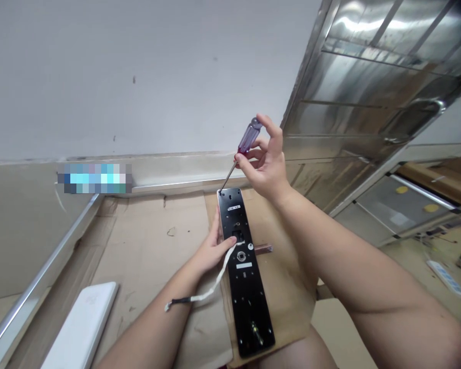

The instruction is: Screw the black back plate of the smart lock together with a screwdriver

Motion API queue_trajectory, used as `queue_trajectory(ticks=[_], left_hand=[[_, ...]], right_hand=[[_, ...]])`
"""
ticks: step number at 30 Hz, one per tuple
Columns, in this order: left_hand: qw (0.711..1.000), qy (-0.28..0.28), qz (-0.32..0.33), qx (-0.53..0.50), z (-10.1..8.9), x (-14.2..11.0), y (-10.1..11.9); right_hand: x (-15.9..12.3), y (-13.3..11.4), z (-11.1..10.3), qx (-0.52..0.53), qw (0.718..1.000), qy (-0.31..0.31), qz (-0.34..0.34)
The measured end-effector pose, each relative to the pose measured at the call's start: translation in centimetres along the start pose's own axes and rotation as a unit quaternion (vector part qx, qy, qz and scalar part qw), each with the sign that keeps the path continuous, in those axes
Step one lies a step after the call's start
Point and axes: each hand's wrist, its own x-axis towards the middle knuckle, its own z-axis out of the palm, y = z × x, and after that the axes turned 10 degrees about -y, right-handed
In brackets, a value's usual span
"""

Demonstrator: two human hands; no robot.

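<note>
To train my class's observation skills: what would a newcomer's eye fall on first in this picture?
The long black door-lock backplate stands out in the middle, held by the left hand above flattened cardboard, with a white ribbon cable trailing from it. Just above, the right hand pinches a purple-handled screwdriver, its tip at the plate's top end. At upper right, a shiny stainless steel panel catches the light.

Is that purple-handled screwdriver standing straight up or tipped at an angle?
Tipped: the right hand holds the purple-handled screwdriver slanted, handle up and rightward, shaft running down-left to the top corner of the black lock plate.
</note>
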Motion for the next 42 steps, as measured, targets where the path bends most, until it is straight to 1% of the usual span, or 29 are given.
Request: queue_trajectory(ticks=[2,6,8,10,13,17,20,24,27,29,32,35,39,42], left_hand=[[1.000,-0.002,0.003,0.008,0.0,0.0,0.1],[1.000,-0.010,-0.001,0.016,-0.4,0.0,0.0],[1.000,-0.014,-0.004,0.022,-0.8,0.0,-0.2],[0.999,-0.009,-0.006,0.037,-1.2,0.0,-0.5],[0.999,-0.002,-0.012,0.053,-1.6,0.1,-1.0],[0.998,-0.013,-0.012,0.053,-1.7,0.2,-1.2],[0.999,-0.020,-0.012,0.048,-1.7,0.1,-1.2],[0.999,-0.031,-0.005,0.041,-1.6,0.1,-1.2],[0.999,-0.036,0.003,0.034,-1.7,0.0,-1.4],[0.999,-0.029,0.004,0.027,-1.8,0.0,-1.7],[1.000,-0.021,-0.018,0.009,-1.8,0.0,-1.8],[0.999,-0.021,-0.037,0.000,-1.7,0.0,-1.6],[0.999,-0.007,-0.030,0.010,-1.5,-0.1,-1.4],[0.999,-0.001,-0.030,0.015,-1.5,-0.1,-1.3]], right_hand=[[0.4,-0.2,0.0,0.012,0.999,-0.027,-0.013],[1.3,-1.4,0.1,0.012,0.992,-0.115,-0.048],[1.8,-1.9,0.2,0.001,0.989,-0.135,-0.057],[2.1,-2.0,0.2,-0.004,0.988,-0.139,-0.063],[2.4,-1.3,0.3,-0.005,0.990,-0.128,-0.065],[2.4,-0.2,0.4,-0.021,0.993,-0.078,-0.087],[2.7,-0.5,0.4,-0.013,0.993,-0.032,-0.111],[3.3,-1.5,0.1,0.009,0.993,-0.009,-0.115],[3.8,-1.4,-0.1,-0.021,0.994,0.005,-0.111],[4.1,-1.1,-0.3,-0.054,0.992,0.028,-0.111],[4.5,-1.0,-0.5,-0.083,0.988,0.064,-0.115],[4.5,-1.6,-0.6,-0.068,0.989,0.051,-0.119],[4.3,-2.3,-0.5,-0.038,0.992,0.017,-0.115],[4.4,-2.7,-0.4,-0.070,0.990,0.041,-0.114]])
